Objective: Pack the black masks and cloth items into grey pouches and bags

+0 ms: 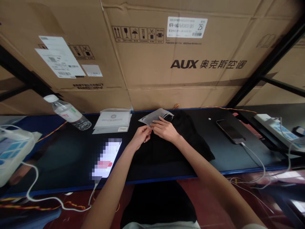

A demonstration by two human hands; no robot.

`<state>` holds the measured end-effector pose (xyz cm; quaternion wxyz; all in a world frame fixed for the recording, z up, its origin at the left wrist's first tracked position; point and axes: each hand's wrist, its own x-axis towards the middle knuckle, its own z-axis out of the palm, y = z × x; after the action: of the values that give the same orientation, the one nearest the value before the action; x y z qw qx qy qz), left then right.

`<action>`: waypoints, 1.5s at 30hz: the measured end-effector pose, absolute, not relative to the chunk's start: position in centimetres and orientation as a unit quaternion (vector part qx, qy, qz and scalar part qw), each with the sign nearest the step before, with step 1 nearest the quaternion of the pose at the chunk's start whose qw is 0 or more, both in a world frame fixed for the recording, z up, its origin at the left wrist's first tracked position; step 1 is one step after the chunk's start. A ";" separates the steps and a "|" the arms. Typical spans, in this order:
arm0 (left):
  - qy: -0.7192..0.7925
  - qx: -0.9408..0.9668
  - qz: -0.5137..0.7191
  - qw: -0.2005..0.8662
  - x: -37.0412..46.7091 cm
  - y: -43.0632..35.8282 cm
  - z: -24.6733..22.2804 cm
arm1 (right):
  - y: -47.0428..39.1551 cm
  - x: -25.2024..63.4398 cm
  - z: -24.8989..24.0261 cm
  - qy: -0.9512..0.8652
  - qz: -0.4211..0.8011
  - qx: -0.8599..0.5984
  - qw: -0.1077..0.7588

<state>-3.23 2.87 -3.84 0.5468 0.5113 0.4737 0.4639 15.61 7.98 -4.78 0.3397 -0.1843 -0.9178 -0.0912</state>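
Note:
A small frosted plastic bag (156, 115) lies on a black cloth on the table, with a dark curved shape showing at its right side. My left hand (141, 137) is closed, its fingertips pinching the bag's near edge. From the right, my right hand (165, 129) reaches over the same bag, with some fingers stretched across it and others gripping the near edge beside the left fingertips. My right thumb is mostly hidden. The black cloth (190, 136) spreads under and to the right of my right hand.
Left of my hands are a flat white packet (111, 119), a lit phone (107, 159) on a cable and a leaning water bottle (70, 113). A dark phone (230, 131) charges at right. Power strips (277, 128) flank the table; a large carton (147, 73) stands behind.

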 end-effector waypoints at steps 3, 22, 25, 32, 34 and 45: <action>0.470 0.506 0.478 0.543 -3.2 2.9 -3.9 | 7.9 15.6 -4.7 -0.921 -0.087 -0.186 0.332; 0.510 0.475 0.443 0.564 -2.8 2.5 -2.9 | 8.2 18.3 -3.9 -0.791 0.042 -0.347 0.501; 0.513 0.476 0.439 0.564 -2.8 2.5 -2.9 | 9.3 18.8 -4.9 -0.785 0.066 -0.388 0.478; 0.519 0.478 0.418 0.571 -3.2 2.7 -3.1 | 10.3 18.0 -6.1 -0.776 0.094 -0.410 0.471; 0.514 0.485 0.413 0.574 -3.3 2.6 -3.1 | 10.2 17.6 -6.0 -0.757 0.081 -0.444 0.473; 0.510 0.480 0.418 0.579 -3.5 2.7 -3.3 | 6.8 17.1 -3.5 -0.742 0.051 -0.391 0.542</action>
<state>-3.48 2.67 -3.35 0.5789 0.4795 0.5097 0.4185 17.09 6.80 -3.49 0.5421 -0.3908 -0.7422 0.0506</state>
